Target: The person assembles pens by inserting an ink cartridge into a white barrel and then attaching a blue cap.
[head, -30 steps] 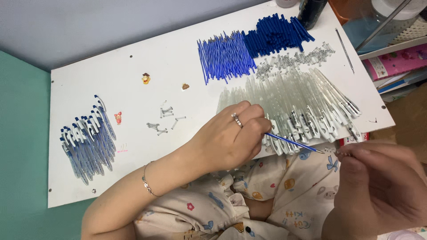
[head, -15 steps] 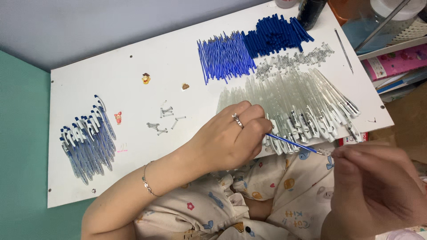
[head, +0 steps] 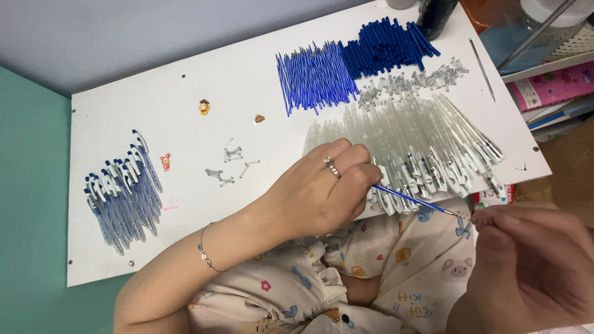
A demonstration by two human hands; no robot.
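over a white counter [head: 185, 99] seen from above, a person sits with both hands raised in front of a patterned pyjama lap [head: 396, 272]. left hand [head: 322, 188], wearing a ring and a thin bracelet, has its fingers curled tight around the back end of a blue ink refill [head: 411, 199], so the thin tube sticks out to the right like a needle. right hand [head: 532, 272], close to the camera and blurred, pinches a tiny spring [head: 479, 218] between thumb and forefinger right at the refill's tip [head: 459, 214]; whether the spring already sits on the tip cannot be told. both hands hold their pieces off the counter, just past its near edge, seemingly so the two small parts can be lined up end to end.

parts lie sorted in groups within reach: a wide fan of clear pen barrels [head: 427, 139] just behind the left hand, a heap of springs [head: 411, 83] behind those, loose blue refills [head: 315, 77] and dark blue caps [head: 387, 43] at the far edge. a few stray springs [head: 232, 164] lie mid-counter. finished pens [head: 120, 192] are stacked apart at the far left, seemingly to keep done work separate. small stickers [head: 204, 107] dot the surface.
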